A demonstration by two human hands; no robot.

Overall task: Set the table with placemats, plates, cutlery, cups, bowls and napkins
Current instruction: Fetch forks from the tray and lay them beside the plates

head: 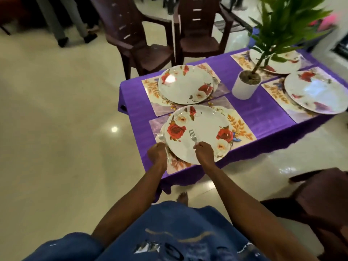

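Head view: both hands hold forks at the near plate (199,132); left hand (157,152) beside it, right hand (204,150) over it.

Head camera looks steeply down, near the table (263,113).

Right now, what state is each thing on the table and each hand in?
Left hand: grips a fork beside the near plate.
Right hand: pinches a second fork over that plate.
Four plates: each on a placemat.
Potted plant: upright, mid-table.
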